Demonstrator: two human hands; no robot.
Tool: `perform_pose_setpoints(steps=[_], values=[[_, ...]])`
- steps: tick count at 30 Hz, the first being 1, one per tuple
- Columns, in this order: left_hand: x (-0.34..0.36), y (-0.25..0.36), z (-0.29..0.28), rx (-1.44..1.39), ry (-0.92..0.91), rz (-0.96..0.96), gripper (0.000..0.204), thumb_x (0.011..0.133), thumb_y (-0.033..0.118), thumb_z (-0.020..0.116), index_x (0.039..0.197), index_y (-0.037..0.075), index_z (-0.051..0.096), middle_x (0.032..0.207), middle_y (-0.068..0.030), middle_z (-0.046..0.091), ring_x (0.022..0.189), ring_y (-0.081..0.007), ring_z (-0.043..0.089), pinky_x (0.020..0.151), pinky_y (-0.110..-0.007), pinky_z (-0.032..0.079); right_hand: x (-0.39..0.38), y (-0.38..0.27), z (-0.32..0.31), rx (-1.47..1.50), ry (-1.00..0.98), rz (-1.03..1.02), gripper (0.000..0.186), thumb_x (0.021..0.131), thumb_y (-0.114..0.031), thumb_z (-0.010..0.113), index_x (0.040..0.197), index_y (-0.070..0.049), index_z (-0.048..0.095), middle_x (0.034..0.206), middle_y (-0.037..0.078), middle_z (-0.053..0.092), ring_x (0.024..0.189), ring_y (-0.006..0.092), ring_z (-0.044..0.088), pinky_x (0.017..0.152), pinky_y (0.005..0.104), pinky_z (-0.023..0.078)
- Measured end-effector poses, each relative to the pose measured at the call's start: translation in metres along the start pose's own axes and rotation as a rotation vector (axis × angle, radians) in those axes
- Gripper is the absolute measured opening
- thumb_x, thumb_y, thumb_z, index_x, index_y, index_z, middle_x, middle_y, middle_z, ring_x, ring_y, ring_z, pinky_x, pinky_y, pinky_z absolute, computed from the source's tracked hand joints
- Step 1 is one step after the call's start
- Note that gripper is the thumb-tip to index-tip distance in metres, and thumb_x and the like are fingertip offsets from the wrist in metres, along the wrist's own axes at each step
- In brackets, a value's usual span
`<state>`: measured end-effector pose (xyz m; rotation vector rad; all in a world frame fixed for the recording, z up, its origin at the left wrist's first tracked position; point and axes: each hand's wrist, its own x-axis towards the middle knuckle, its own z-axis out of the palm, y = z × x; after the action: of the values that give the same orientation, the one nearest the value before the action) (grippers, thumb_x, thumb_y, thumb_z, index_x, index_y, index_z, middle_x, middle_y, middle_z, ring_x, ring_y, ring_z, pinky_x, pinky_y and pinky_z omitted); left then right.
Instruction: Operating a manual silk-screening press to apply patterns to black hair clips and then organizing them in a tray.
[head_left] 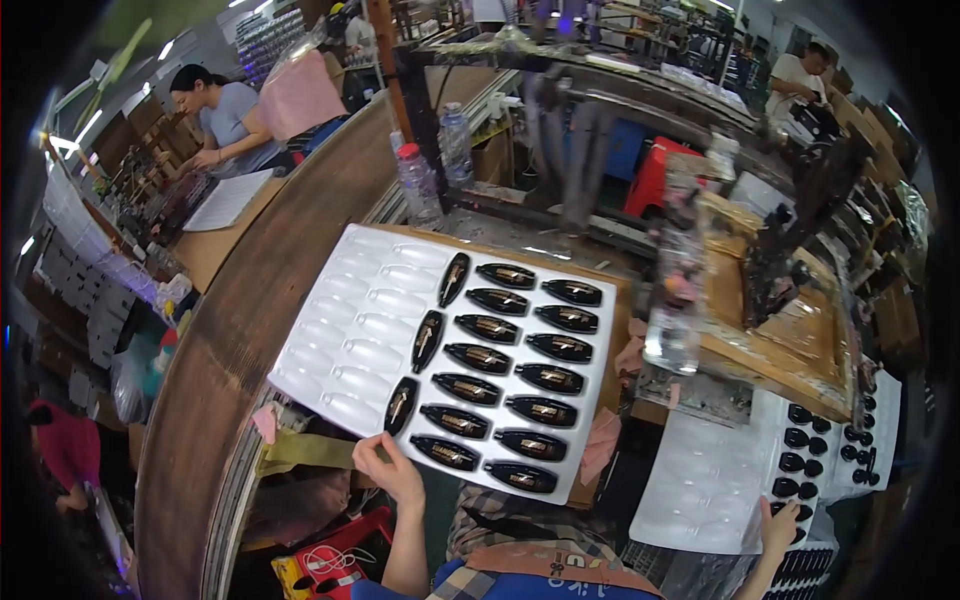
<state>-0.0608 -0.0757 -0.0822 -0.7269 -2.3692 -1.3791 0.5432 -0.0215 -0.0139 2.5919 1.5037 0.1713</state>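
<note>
1. At near right: right hand (780,522), fingers bent, partly apart, over dark pieces (796,463) of right tray (690,490); cannot tell if holding any.
2. Somewhat farther, toward left: left hand (388,470), thumb and fingertips nearly together, just beside near end of black piece (401,404); cannot tell if gripping.
3. Black piece: lying slanted in large white tray (330,325). Probably light, stiff, smooth, therefore slippery; printed face maybe easily scratched. Better to hold by long sides or narrow end.
4. At far side, beyond large white tray: red-capped bottle (418,185).
</note>
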Motion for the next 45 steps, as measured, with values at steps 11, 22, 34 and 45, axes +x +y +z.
perform_pose_setpoints(steps=[11,22,34,45], values=[[0.049,0.114,0.005,-0.440,-0.207,0.378,0.014,0.079,-0.003,0.048,0.092,-0.002,0.052,0.093,-0.0136,0.051,0.093,-0.0276,0.047,0.079,-0.034,0.038,-0.015,0.019,0.000,0.617,0.102,-0.045,0.036,0.087,-0.023,0.042,0.112,0.003,0.041,0.114,0.021,0.041,0.103,0.0353,0.044,0.087,0.0368,0.036],[0.060,0.284,0.115,-0.667,-0.895,0.752,0.017,0.077,0.003,0.054,0.094,0.000,0.059,0.085,-0.0079,0.060,0.080,-0.0182,0.056,0.078,-0.029,0.043,0.008,-0.172,-0.121,1.256,0.133,-0.755,0.047,0.064,-0.011,0.072,0.105,0.000,0.053,0.117,0.011,0.046,0.091,0.0168,0.052,0.075,0.0256,0.043],[0.139,0.226,0.138,-1.050,-1.083,0.178,0.015,0.083,0.010,0.055,0.094,0.002,0.059,0.084,0.0003,0.058,0.075,-0.0048,0.051,0.067,-0.018,0.041,-0.008,-0.281,-0.178,0.948,-0.224,-0.951,0.046,0.070,-0.031,0.069,0.104,-0.003,0.055,0.103,0.011,0.058,0.095,0.0243,0.053,0.082,0.0314,0.041],[0.268,0.032,0.208,-0.601,-0.523,0.036,0.010,0.080,0.008,0.055,0.084,0.000,0.058,0.075,-0.0049,0.060,0.064,-0.0084,0.055,0.055,-0.021,0.045,0.022,-0.162,-0.109,0.872,0.200,-0.610,0.041,0.076,-0.020,0.060,0.108,0.002,0.049,0.109,0.022,0.050,0.094,0.0325,0.052,0.082,0.0365,0.039]])
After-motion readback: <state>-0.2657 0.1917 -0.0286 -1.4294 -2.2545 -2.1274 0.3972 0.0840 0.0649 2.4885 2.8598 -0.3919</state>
